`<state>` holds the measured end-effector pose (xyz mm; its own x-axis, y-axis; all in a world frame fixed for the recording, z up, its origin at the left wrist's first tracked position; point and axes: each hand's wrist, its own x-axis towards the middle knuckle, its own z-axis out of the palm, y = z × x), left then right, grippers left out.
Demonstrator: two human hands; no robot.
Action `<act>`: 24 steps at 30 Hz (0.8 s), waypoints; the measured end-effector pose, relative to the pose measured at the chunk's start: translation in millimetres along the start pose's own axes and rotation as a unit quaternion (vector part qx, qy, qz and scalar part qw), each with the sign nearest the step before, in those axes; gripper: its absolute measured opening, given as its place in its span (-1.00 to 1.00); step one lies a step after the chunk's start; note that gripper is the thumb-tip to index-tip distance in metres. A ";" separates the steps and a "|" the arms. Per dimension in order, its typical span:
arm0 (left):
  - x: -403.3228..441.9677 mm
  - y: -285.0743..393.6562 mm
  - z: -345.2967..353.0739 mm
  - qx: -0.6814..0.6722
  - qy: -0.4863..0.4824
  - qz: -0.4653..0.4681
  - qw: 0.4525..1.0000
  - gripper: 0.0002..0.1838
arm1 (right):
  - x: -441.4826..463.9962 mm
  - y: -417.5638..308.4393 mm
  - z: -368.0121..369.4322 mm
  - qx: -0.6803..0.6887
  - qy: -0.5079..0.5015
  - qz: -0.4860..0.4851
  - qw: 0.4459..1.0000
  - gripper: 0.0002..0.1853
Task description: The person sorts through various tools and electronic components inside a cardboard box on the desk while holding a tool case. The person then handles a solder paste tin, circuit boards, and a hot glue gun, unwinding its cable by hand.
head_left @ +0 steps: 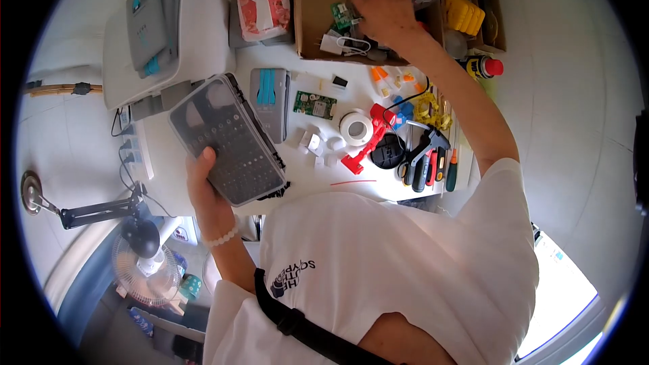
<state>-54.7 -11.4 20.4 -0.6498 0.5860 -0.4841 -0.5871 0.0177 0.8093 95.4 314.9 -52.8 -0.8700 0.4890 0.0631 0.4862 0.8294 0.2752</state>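
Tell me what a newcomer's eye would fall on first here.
Probably the clear, rectangular plastic case in the left hand, left of centre. Next, perhaps, the bright red, irregularly shaped object mid-table, beside a round white item. The open brown cardboard box at the table's far side, with the right hand at it, likely follows.

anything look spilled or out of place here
Nothing looks spilled or visibly broken. Slightly odd: a circuit board lies uncased on the desk near loose white parts, where it might get knocked. The clear case is tilted, but the left hand holds it.
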 end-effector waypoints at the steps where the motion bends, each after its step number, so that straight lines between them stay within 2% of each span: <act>1: -2.4 -0.6 -2.5 0.013 0.007 -0.001 1.000 -0.38 | -11.5 3.0 -22.2 0.032 -0.015 0.002 0.999 -0.51; 2: -4.2 -1.5 -3.3 0.017 0.013 -0.007 1.000 -0.38 | -26.8 1.1 -32.7 0.038 -0.022 0.000 0.999 -0.51; 4: -4.3 -1.8 -2.5 0.012 0.023 0.005 1.000 -0.38 | -51.8 -5.4 -50.4 0.210 -0.015 0.010 0.977 -0.50; 6: -2.8 -1.8 -4.8 0.011 0.021 0.001 1.000 -0.39 | -70.8 -24.7 -62.7 0.245 -0.086 -0.026 0.965 -0.49; 9: -2.3 -1.1 -4.7 0.005 0.006 -0.007 1.000 -0.39 | -89.0 -65.4 -51.3 0.300 -0.158 -0.044 0.940 -0.60; 14: -9.9 2.1 5.8 0.001 0.004 0.004 1.000 -0.39 | -90.7 -124.4 -1.9 0.250 -0.156 -0.024 0.955 -0.60; 15: -13.0 2.5 11.5 0.009 0.030 0.007 0.999 -0.39 | -86.7 -132.6 2.2 0.240 -0.186 -0.026 0.952 -0.58; 16: -14.7 3.2 15.2 0.015 0.056 0.010 0.998 -0.38 | -87.3 -141.7 9.4 0.237 -0.173 -0.027 0.955 -0.58; 22: -10.8 0.7 9.3 0.006 -0.002 -0.011 1.000 -0.37 | -87.8 -166.6 30.5 0.180 -0.190 -0.048 0.964 -0.68; 24: -6.8 -2.4 6.1 -0.003 -0.008 -0.008 1.000 -0.42 | -87.4 -169.0 31.4 0.156 -0.193 -0.060 0.967 -0.78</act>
<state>-45.9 -10.4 23.9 -0.6325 0.5994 -0.4905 -0.5995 0.0221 0.8001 91.8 140.5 -135.0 -0.8551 0.3991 -0.3308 0.4374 0.8980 -0.0473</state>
